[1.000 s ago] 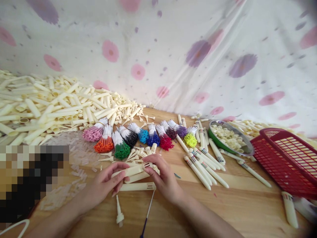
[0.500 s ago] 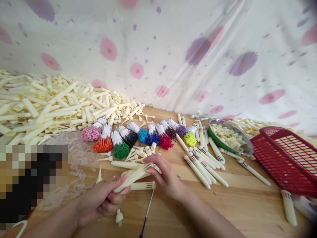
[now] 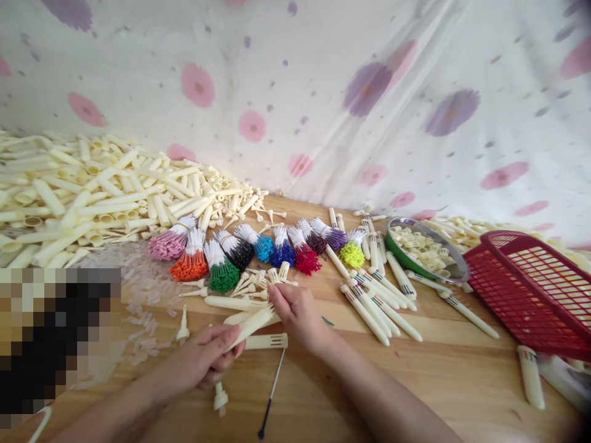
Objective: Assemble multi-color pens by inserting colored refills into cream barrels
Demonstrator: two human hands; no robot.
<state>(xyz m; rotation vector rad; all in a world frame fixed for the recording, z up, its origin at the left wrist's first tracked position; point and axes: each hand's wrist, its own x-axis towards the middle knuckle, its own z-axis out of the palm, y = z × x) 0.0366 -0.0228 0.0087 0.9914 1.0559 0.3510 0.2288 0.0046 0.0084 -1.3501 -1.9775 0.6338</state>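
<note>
Closed left hand (image 3: 216, 357) is gripping a barrel (image 3: 252, 326); right hand (image 3: 295, 311) is pinching its far end; green bowl (image 3: 403, 260) is holding slotted pieces (image 3: 421, 249).

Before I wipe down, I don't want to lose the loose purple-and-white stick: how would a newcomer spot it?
On the pale brown wooden table, look nearer the camera than the right hand. Near the slotted end of a cream cylindrical tube lies the thin white-and-purple stick. It lies singly, unlike the bundled, colour-tipped white sticks farther back.
</note>
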